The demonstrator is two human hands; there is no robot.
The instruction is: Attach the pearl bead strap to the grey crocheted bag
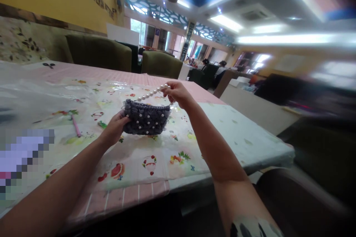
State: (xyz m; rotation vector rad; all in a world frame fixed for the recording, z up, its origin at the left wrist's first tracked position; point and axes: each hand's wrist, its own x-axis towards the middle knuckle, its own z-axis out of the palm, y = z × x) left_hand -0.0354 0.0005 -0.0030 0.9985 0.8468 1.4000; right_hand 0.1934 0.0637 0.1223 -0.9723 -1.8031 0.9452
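A long table under a pale fruit-printed cloth (158, 148) fills the foreground, with pink striped fabric (125, 196) showing along its near edge. Beyond its far side stand two olive-green upholstered chairs (100, 52) (161, 63). The small dark grey-purple handbag with a ruffled, bead-dotted front (147, 120) is upright over the middle of the cloth, between the hands; whether its base touches the cloth, I cannot tell. The left hand (115, 127) grips its left side, thumb on the front, other fingers largely hidden. The right hand (178, 94) has its fingers drawn together on the white pearl-bead handle (151, 93), which arches above the opening. The step in hand looks like handling that handle while the body is steadied; the next move seems to call for a firm left hold and a light right pinch. Smaller things lie farther left: black scissors (49, 65), a slim pink pen-like stick (75, 126) and a little green object (102, 124).
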